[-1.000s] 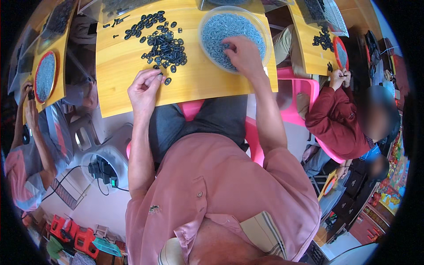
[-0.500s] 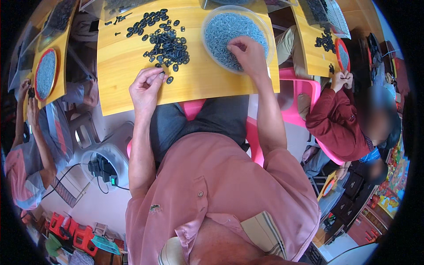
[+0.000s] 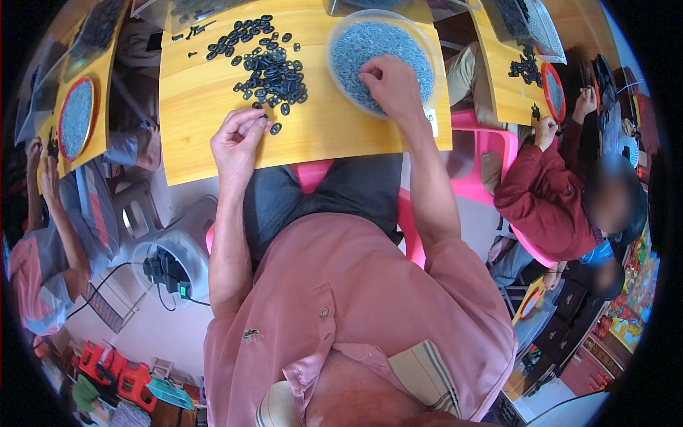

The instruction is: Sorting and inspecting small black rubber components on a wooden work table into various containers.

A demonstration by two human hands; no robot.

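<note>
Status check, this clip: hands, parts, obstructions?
Left hand pinching small black part. Right hand over round tub of small metal pieces, grip unclear. Black pile beyond left hand; no obstruction seen.

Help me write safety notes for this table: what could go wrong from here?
The small silvery pieces might spill if the right hand, reaching in, catches the clear tub. The loose black part beside the left hand, lying apart from the black pile, could get knocked off the table.
</note>
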